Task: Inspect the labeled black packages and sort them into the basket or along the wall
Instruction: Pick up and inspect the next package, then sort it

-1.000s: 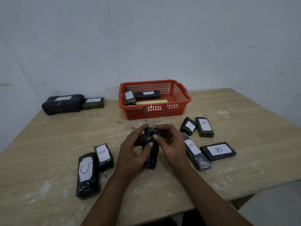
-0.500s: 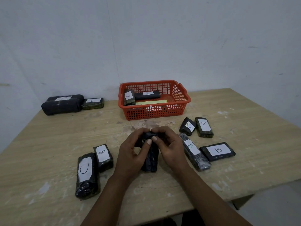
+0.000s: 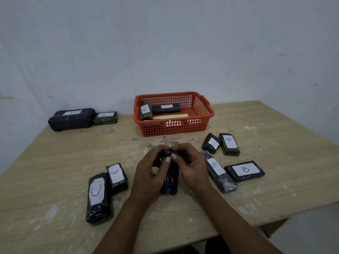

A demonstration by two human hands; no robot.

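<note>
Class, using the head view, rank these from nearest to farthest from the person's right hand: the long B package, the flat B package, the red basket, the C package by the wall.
Measured from the right hand:
1. Long B package, just right of it.
2. Flat B package, farther right.
3. Red basket, behind, mid-table.
4. C package by the wall, far back left.

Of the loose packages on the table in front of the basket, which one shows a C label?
The long package at the near left, lying beside a shorter B package. The four packages right of the hands all read B.
</note>
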